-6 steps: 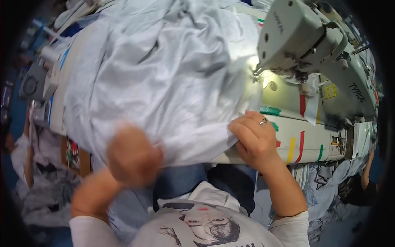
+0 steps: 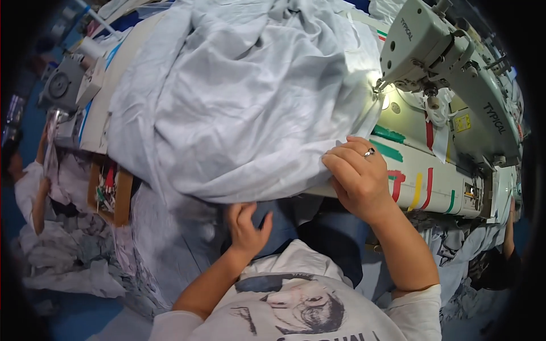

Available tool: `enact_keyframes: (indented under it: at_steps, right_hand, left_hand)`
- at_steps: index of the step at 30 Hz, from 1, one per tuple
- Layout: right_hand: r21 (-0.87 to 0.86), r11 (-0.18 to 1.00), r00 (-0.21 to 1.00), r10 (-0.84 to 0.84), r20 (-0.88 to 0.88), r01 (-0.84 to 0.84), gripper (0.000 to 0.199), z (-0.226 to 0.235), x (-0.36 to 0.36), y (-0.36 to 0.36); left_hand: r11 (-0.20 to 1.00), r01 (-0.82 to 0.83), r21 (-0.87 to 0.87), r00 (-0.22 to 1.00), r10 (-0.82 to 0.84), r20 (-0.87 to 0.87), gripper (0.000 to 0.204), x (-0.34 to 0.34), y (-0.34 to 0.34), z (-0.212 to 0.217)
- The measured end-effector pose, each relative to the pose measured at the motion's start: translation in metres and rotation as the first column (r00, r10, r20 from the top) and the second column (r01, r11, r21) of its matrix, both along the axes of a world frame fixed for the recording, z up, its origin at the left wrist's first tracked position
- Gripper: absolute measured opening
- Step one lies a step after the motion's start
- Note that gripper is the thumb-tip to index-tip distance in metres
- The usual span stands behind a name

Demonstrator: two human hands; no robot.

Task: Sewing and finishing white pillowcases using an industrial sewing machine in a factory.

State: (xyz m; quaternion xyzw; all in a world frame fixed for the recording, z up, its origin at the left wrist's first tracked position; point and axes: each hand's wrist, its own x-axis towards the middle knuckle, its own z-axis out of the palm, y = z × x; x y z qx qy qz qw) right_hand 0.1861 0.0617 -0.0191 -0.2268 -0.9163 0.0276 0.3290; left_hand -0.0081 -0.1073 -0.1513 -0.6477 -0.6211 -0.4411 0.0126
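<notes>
A large light grey-white cloth [image 2: 227, 113] lies in loose folds over the sewing table, its near edge hanging over the front. At the right end of that edge, my right hand [image 2: 358, 176], with a ring on one finger, pinches the cloth. My left hand [image 2: 249, 230] is just below the front edge above my lap, thumb and fingers apart; the fingertips come close to the cloth, and whether they touch it I cannot tell. The cloth's right side reaches the lit needle area of the sewing machine [image 2: 421, 48].
Coloured tape strips [image 2: 418, 190] mark the table front at right. An open box of small items [image 2: 111, 193] hangs under the left side. A grey device [image 2: 62, 85] stands far left. Other people [image 2: 34, 187] are at both sides, among piled fabric [image 2: 79, 244].
My left hand has moved right and down, off the cloth's front edge, and its fingers are spread. The right hand keeps its pinch. The whole view has shifted slightly.
</notes>
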Motion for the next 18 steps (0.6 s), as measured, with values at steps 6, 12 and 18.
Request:
enact_keyframes:
  at_steps: [6,12,18]
  right_hand:
    - [0.032,0.998,0.998,-0.056,-0.008,0.056,0.029,0.014,-0.020,-0.043]
    - [-0.043,0.993,0.994,-0.105,0.039,0.107,0.027,0.019,0.000,-0.060]
    - [-0.004,0.992,0.992,0.126,-0.007,-0.126,0.035,0.071,0.008,-0.097]
  left_hand:
    - [0.959,-0.281,0.029,0.955,0.283,-0.086,0.027,-0.031,0.005,0.017]
    - [0.989,-0.001,0.150,1.000,0.002,-0.004,0.006,-0.047,-0.053,0.097]
    - [0.872,0.450,-0.192,0.817,-0.489,-0.305,0.010,0.008,-0.082,0.246]
